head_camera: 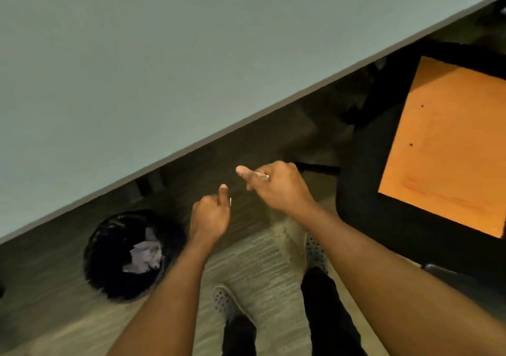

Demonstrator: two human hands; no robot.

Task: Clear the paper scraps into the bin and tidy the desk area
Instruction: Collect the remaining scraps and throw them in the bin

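Head view, looking steeply down past the edge of a pale grey-blue flat counter (pixel 137 68), bare in the part visible here. Below the counter edge, both hands held out in front of the body, above the floor and not above the bin. Right hand (pixel 276 188) curled closed, thumb stretched forward, pinching a small white paper scrap (pixel 261 175) between thumb and forefinger; probably held this way to keep so thin a piece from slipping. Left hand (pixel 210 216) also loosely closed, with a tiny white sliver (pixel 230 201) just at the thumb; maybe another scrap, but too small to tell, and cannot say if really gripped. Round black waste bin with a black plastic liner (pixel 109 259) standing on the grey carpet floor (pixel 260 268), half under the counter edge, to the left of the left hand and lower. Inside the bin, crumpled white paper (pixel 145 254) lying on the liner; the bin far from full. At the right, an orange wooden seat in a black frame (pixel 449 147), well apart from the bin. Two grey perforated shoes (pixel 223 299) near the bottom of the view. Likely next: moving the hands left, over the bin mouth, before letting go, since light scraps drift easily past the rim.
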